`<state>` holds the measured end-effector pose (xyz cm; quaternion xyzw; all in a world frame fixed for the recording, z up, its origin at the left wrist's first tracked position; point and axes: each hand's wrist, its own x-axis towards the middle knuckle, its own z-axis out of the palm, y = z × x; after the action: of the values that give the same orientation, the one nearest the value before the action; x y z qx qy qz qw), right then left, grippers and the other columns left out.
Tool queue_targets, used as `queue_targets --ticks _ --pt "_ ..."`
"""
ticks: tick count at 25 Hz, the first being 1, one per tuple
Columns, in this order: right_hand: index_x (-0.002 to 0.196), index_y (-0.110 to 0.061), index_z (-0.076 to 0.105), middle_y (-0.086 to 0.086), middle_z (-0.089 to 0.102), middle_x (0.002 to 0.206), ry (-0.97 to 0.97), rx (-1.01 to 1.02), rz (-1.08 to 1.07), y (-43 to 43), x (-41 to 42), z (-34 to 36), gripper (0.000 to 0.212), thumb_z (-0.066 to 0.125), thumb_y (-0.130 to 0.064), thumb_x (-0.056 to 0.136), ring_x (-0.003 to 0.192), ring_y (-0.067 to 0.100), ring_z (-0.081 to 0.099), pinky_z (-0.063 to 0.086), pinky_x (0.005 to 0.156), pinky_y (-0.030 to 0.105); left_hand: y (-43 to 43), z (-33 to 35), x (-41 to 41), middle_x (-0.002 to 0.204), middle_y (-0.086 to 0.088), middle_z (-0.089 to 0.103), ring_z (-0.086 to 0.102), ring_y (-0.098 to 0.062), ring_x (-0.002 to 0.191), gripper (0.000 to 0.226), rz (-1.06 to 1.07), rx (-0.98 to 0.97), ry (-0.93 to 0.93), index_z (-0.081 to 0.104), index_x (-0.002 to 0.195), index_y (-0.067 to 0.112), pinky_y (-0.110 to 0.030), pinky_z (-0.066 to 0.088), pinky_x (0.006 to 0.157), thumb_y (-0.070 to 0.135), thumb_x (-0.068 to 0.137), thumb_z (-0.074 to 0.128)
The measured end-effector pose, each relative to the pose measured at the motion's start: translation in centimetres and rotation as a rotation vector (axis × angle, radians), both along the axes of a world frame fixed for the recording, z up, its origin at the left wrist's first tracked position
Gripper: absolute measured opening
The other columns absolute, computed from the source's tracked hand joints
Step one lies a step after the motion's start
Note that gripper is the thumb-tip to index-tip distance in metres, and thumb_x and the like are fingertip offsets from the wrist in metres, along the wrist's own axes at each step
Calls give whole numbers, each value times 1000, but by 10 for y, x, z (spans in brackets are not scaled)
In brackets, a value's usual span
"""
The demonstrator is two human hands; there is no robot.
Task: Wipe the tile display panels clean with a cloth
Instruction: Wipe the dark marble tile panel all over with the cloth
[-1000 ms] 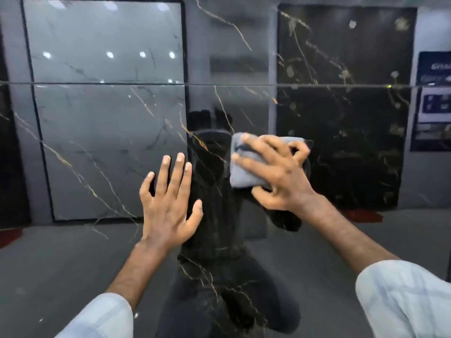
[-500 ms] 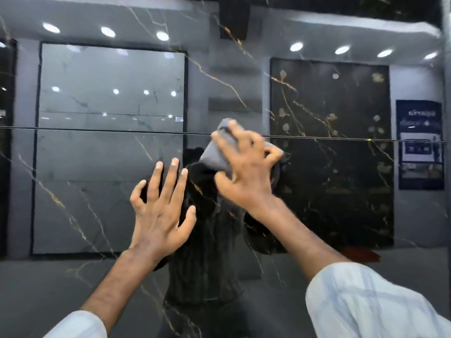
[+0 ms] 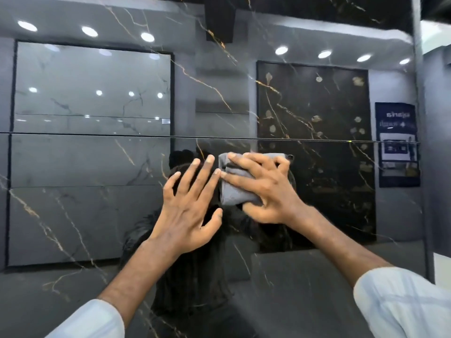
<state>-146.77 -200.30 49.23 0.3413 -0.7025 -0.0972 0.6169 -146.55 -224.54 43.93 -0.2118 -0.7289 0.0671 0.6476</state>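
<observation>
Tile display panel [image 3: 85,215]: glossy, dark grey, marbled with gold veins; upright and filling the view. A thin horizontal seam [image 3: 97,134] crosses it above both hands.

Cloth [image 3: 231,193]: grey, bunched; lying against the panel just below the seam, at centre, immediately right of the left hand.

Right hand [image 3: 266,191]: fingers [image 3: 246,163] curled over the cloth with the thumb under its lower edge, grasping it and holding it to the panel.

Left hand [image 3: 192,203]: released, fingers [image 3: 203,173] straight and spread, palm toward the panel; index tip just beside the cloth. Whether the palm touches the surface cannot be told.

Sleeves: pale, one at near left [image 3: 90,320], one at near right [image 3: 402,303].

Reflections in the panel: round ceiling lights [image 3: 89,31] and, at far right, a dark blue poster [image 3: 396,145].
</observation>
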Motion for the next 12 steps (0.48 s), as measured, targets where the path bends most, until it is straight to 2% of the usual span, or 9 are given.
queue_targets --ticks 1,3,4,5,8,9,10,12 --pt "147 -42 55 -6 41 163 -11 -140 -11 15 -4 12 80 59 -42 67 141 24 43 31 100 54 7 -3 -4 173 -9 19 20 -33 159 82 25 -21 4 40 160 12 -62 24 120 50 88 52" --pt "145 -43 56 -8 43 161 -90 -689 -3 26 -4 22 78 53 -44 68 137 22 43 27 100 49 13 -11 -11 173 -8 21 17 -36 160 85 74 -32 19 38 161 13 -67 20 121 52 87 54" --pt "146 -42 55 -7 43 160 -89 -824 -33 24 -3 18 78 50 -45 68 136 23 42 26 99 47 13 -12 -13 173 -8 22 16 -37 160 86 81 -30 30 37 161 13 -68 19 122 52 87 55" --pt "147 -41 54 -6 42 161 -73 -787 -65 18 -2 9 79 50 -46 68 136 24 41 25 98 46 13 -12 -14 173 -8 22 16 -37 160 86 83 -32 42 37 162 13 -68 18 122 51 87 55" --pt "149 -40 53 -5 39 164 -38 -189 -69 27 -1 -21 81 59 -43 68 141 25 40 26 98 48 11 -10 -16 173 -9 21 17 -38 159 84 78 -36 71 34 162 12 -68 17 122 51 90 53" --pt "148 -41 55 -5 39 164 -43 -133 -53 42 0 -13 81 61 -42 67 142 24 41 25 99 47 11 -11 -16 173 -9 22 17 -38 159 84 73 -36 72 35 162 12 -68 17 122 51 90 53" --pt "147 -43 56 -6 40 163 -53 -221 -59 56 -2 -2 81 62 -41 67 140 23 41 23 100 45 12 -13 -16 173 -9 22 17 -38 159 83 69 -35 72 35 162 12 -68 17 122 51 90 52" --pt "147 -44 54 -6 41 162 -114 -638 -78 65 -3 7 80 57 -42 67 136 23 41 24 100 45 11 -13 -16 172 -9 22 17 -39 159 82 69 -32 64 37 161 11 -69 17 122 51 91 51"
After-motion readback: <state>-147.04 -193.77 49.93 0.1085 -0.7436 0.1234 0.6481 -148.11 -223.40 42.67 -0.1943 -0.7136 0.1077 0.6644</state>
